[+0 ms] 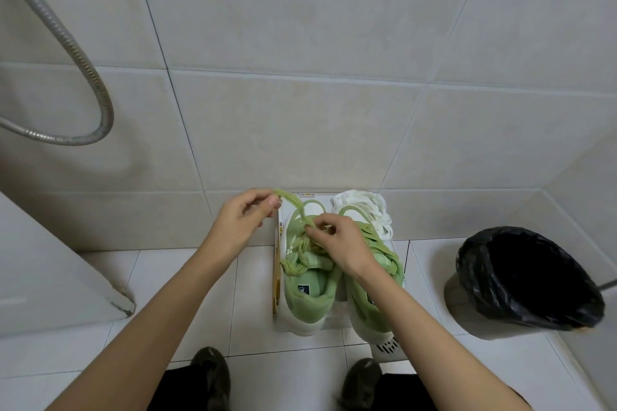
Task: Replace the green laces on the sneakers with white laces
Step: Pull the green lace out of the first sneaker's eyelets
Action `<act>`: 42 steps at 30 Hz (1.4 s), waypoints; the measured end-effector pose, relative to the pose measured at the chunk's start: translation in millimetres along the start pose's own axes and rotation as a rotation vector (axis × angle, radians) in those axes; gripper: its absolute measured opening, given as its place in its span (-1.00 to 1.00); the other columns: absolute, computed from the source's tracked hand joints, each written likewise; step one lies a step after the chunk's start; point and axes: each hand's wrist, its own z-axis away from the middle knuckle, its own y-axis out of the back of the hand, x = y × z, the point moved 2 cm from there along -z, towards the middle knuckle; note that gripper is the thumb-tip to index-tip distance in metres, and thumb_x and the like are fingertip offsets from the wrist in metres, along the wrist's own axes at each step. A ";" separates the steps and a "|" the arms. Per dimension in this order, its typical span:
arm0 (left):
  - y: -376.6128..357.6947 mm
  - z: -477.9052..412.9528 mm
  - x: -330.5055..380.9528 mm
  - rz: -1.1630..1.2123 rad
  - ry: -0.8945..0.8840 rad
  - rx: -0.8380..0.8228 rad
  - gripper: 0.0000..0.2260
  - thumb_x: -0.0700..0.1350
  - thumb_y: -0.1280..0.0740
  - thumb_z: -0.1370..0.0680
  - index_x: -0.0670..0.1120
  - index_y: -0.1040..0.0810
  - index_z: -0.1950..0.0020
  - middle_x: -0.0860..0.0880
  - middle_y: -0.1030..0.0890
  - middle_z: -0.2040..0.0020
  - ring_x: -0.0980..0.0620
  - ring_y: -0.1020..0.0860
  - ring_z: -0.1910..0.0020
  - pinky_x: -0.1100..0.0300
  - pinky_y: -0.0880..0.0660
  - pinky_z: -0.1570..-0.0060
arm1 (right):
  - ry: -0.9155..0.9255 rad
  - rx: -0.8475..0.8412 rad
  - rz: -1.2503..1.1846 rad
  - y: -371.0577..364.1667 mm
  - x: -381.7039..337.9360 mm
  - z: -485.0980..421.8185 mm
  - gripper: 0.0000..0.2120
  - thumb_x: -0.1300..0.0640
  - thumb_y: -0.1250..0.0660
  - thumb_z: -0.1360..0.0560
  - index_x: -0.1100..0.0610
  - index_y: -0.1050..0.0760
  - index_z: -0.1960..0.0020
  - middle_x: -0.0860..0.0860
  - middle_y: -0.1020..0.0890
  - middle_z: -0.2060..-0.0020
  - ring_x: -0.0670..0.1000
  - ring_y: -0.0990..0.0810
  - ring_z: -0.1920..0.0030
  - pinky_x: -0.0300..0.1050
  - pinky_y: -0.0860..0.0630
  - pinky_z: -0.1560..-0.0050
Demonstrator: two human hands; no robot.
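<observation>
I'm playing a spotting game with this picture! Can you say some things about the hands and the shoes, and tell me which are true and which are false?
1. The left hand pinches a green lace. True.
2. The white laces are already threaded through the sneakers. False: they lie bundled behind the sneakers, which still have green lacing.
3. The bin has a black bag in it. True.
4. The right hand reaches into the bin. False: it pinches the green lace on top of a sneaker.
</observation>
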 end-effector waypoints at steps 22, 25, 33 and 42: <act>-50.4 8.7 -43.6 -0.775 -0.098 -0.400 -0.81 -0.09 -0.29 -0.58 0.03 -0.60 -0.17 0.01 -0.38 -0.29 0.03 -0.36 -0.27 0.12 -0.36 -0.24 | 0.196 -0.210 0.465 25.2 27.3 29.8 -0.68 0.17 -0.36 -0.51 0.04 -0.54 -0.26 0.00 -0.46 -0.13 -0.07 -0.38 -0.12 -0.25 -0.33 -0.15; -49.2 10.4 -49.2 -0.885 -0.087 -0.440 -0.76 0.00 -0.23 -0.60 0.08 -0.54 -0.26 0.00 -0.32 -0.40 0.00 -0.28 -0.36 0.07 -0.29 -0.30 | 0.255 -0.227 0.690 11.9 35.4 26.3 -0.76 0.07 -0.35 -0.52 0.05 -0.56 -0.17 -0.02 -0.46 -0.16 0.00 -0.33 -0.22 -0.12 -0.33 -0.15; -44.5 12.3 -48.4 -0.823 -0.129 -0.415 -0.75 0.14 -0.30 -0.53 0.00 -0.46 -0.06 0.10 -0.37 -0.23 0.08 -0.34 -0.18 0.13 -0.33 -0.17 | 0.006 0.151 0.158 34.4 41.5 28.2 -0.87 0.13 -0.36 -0.52 0.09 -0.53 0.20 -0.05 -0.51 0.16 -0.04 -0.42 0.04 -0.25 -0.27 0.08; -62.5 6.9 -33.0 -0.093 0.133 -0.157 -0.93 -0.16 -0.28 -0.59 -0.04 -0.48 0.09 0.01 -0.58 0.12 0.11 -0.54 0.13 0.33 -0.47 0.15 | 0.013 -0.035 -0.096 21.9 19.6 29.8 -0.83 0.22 -0.38 -0.49 0.05 -0.53 -0.06 -0.04 -0.57 0.22 -0.19 -0.43 0.27 -0.34 -0.38 0.18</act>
